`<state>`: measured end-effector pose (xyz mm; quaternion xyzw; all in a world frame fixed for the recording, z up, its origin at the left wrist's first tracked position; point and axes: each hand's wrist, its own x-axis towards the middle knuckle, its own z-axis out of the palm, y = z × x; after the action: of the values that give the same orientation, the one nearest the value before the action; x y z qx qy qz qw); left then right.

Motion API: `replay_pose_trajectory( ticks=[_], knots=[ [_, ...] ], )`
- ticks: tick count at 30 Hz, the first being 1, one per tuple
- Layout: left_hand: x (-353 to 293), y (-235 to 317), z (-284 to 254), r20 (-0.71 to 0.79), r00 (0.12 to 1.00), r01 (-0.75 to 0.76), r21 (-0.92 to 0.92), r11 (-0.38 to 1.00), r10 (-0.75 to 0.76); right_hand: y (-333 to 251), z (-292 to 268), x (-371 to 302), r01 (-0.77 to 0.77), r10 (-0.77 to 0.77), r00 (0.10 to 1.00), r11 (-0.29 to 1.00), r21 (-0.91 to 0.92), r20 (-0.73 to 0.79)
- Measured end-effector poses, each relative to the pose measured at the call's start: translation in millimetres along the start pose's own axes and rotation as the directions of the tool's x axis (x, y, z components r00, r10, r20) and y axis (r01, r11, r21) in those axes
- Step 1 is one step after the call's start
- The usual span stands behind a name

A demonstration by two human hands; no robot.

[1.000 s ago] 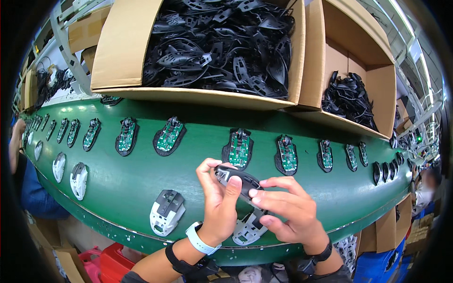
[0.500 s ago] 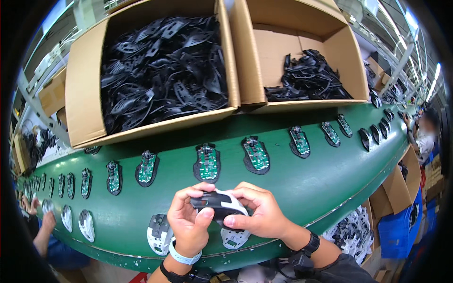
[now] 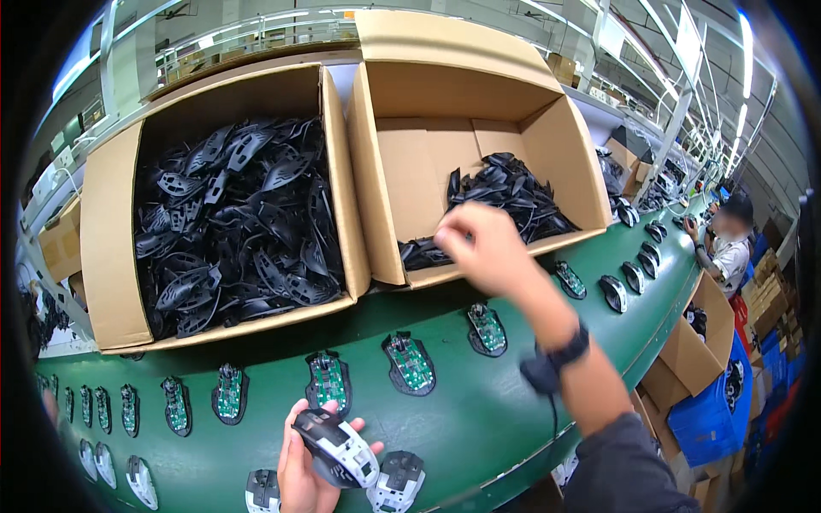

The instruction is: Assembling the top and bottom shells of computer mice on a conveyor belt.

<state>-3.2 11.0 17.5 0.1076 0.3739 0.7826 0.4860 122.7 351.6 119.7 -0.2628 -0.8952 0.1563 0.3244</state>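
In my left hand is a computer mouse shell, black on top with white sides, held tilted above the belt's near edge. My right hand is raised over the front edge of the right cardboard box, close to a pile of thin black plastic side pieces. Its fingers are curled together; whether anything is between them is hidden. Beside the left hand lie another white-and-black mouse shell and a similar one. Just beyond is a mouse base with a green circuit board.
Several mouse bases with boards, such as this one, line the green belt. The left box holds a large heap of black plastic parts. A co-worker is at the far right, near a blue bin.
My right hand has let go of the mouse shell and moved up and forward to the right box. The left hand now holds the shell alone, lower down. The view has shifted.
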Motion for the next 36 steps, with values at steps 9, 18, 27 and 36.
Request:
replay_pose_trajectory(
  ticks=[9, 18, 27, 36],
  knots=[
    [14, 2, 7, 0.045, 0.988, 0.151, -0.216, 0.965, -0.145, 161, -13, 59, -0.086, 0.046, 0.993, 0.912, -0.401, -0.109],
    [7, 5, -18, 0.098, 0.99, 0.111, -0.125, 0.986, -0.099, 38, -23, -3, -0.171, 0.222, 0.973, 0.529, 0.831, 0.059],
    [5, -15, -26, 0.085, 0.989, 0.138, -0.209, 0.968, -0.123, -125, 69, -160, -0.556, 0.026, 0.83, -0.022, 0.831, 0.557],
    [-1, -3, -16, 0.049, 0.99, 0.143, -0.267, 0.953, -0.134, -137, 61, -145, -0.623, -0.063, 0.779, 0.042, 0.781, 0.624]
  ],
)
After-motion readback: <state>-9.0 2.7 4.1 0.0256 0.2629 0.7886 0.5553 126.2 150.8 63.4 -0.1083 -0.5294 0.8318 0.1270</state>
